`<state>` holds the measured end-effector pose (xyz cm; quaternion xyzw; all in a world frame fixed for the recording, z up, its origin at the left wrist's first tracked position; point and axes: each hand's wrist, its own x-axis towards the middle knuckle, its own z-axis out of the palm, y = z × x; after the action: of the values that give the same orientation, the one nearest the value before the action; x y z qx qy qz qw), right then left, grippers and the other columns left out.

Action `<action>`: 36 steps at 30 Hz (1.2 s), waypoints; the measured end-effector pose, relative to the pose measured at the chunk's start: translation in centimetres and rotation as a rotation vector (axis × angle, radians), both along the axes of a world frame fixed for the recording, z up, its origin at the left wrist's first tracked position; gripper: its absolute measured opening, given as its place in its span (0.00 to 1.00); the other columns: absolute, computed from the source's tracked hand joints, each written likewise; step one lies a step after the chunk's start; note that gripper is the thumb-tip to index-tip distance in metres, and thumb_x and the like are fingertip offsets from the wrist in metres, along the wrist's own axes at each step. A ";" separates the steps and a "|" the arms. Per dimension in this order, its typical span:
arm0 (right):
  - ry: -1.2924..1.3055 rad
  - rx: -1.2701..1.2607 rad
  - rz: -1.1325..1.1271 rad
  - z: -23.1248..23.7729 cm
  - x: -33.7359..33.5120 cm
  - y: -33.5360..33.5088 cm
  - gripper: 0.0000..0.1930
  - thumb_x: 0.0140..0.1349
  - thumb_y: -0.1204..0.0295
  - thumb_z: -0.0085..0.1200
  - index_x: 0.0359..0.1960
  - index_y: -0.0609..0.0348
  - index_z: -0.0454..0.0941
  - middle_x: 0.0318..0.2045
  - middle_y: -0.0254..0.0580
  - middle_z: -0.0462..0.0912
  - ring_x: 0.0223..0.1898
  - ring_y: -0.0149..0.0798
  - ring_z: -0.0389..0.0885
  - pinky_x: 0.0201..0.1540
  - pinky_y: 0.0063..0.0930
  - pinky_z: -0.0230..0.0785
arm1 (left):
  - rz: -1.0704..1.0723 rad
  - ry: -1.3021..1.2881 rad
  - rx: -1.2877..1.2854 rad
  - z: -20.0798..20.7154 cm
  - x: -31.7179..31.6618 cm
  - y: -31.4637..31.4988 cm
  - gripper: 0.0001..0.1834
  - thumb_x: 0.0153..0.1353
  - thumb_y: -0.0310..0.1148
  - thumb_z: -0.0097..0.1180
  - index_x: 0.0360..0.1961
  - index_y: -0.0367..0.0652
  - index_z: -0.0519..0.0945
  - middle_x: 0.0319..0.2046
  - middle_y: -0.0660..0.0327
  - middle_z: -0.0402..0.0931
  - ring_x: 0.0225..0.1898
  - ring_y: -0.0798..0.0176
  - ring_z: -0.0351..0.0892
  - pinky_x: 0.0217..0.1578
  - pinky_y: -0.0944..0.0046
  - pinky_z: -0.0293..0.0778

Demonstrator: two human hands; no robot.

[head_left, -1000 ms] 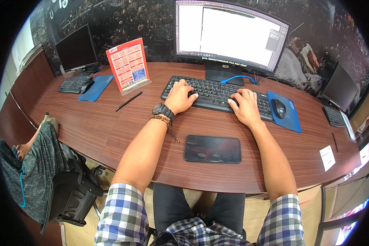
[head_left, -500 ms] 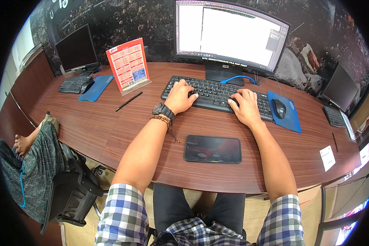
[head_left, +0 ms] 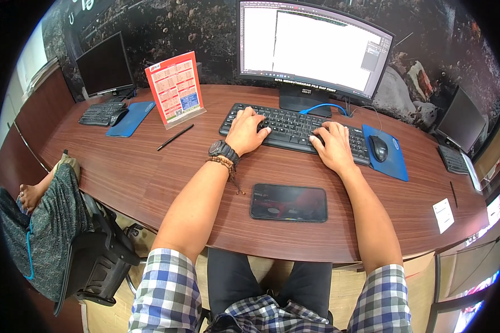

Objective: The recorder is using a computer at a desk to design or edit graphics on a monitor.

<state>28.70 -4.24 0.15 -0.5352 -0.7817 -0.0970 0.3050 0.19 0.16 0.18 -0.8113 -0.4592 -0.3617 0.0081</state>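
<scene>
A black keyboard (head_left: 288, 135) lies on the brown wooden desk in front of a large lit monitor (head_left: 316, 47). Over its left part rests my left hand (head_left: 246, 130), fingers spread on the keys, with a black watch and a beaded bracelet on the wrist. My right hand (head_left: 333, 145) lies on the right part of the keys, its fingers apart. Neither hand grips anything. Right of the keyboard, a black mouse (head_left: 378, 148) sits on a blue mouse pad (head_left: 397, 164). Between my forearms a dark-screened phone (head_left: 289, 202) lies flat.
A red and white sign in a clear stand (head_left: 176, 91) and a black pen (head_left: 175, 137) are left of the keyboard. At the far left is a dark monitor (head_left: 104, 64). A white card (head_left: 443, 215) lies at right. Another person (head_left: 50, 222) sits on the left.
The view has shifted very slightly. Both hands stay on the keyboard in almost the same place, with the fingers barely changed.
</scene>
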 end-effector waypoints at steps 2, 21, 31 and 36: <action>-0.001 -0.001 -0.001 0.0 0.0 0.0 0.18 0.68 0.56 0.56 0.47 0.56 0.84 0.56 0.48 0.74 0.64 0.51 0.65 0.72 0.57 0.45 | 0.016 -0.015 -0.022 0.1 0.0 -0.1 0.24 0.62 0.42 0.65 0.51 0.32 0.83 0.46 0.50 0.74 0.52 0.47 0.73 0.56 0.53 0.70; 0.009 -0.008 0.005 0.0 0.0 -0.1 0.18 0.67 0.56 0.56 0.47 0.57 0.84 0.55 0.48 0.74 0.64 0.51 0.65 0.72 0.58 0.45 | -0.003 0.032 -0.096 0.3 -0.2 -0.1 0.31 0.59 0.50 0.69 0.50 0.31 0.84 0.46 0.50 0.75 0.53 0.48 0.73 0.57 0.54 0.70; 0.014 0.020 0.015 -0.1 0.0 0.2 0.17 0.67 0.57 0.57 0.46 0.56 0.84 0.54 0.47 0.75 0.63 0.51 0.66 0.71 0.58 0.46 | 0.003 0.033 -0.101 0.4 -0.2 -0.1 0.30 0.59 0.49 0.69 0.50 0.31 0.84 0.46 0.50 0.74 0.53 0.48 0.73 0.57 0.54 0.70; 0.014 0.026 0.020 -0.3 0.0 0.2 0.16 0.66 0.57 0.57 0.45 0.57 0.84 0.54 0.47 0.75 0.63 0.50 0.66 0.71 0.56 0.47 | 0.001 0.033 -0.102 0.4 -0.3 -0.2 0.30 0.59 0.50 0.69 0.50 0.31 0.84 0.46 0.50 0.75 0.53 0.48 0.73 0.57 0.54 0.70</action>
<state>28.68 -4.04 -0.14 -0.5240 -0.7835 -0.1004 0.3186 -0.08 -0.05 0.59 -0.8163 -0.4772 -0.3246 -0.0255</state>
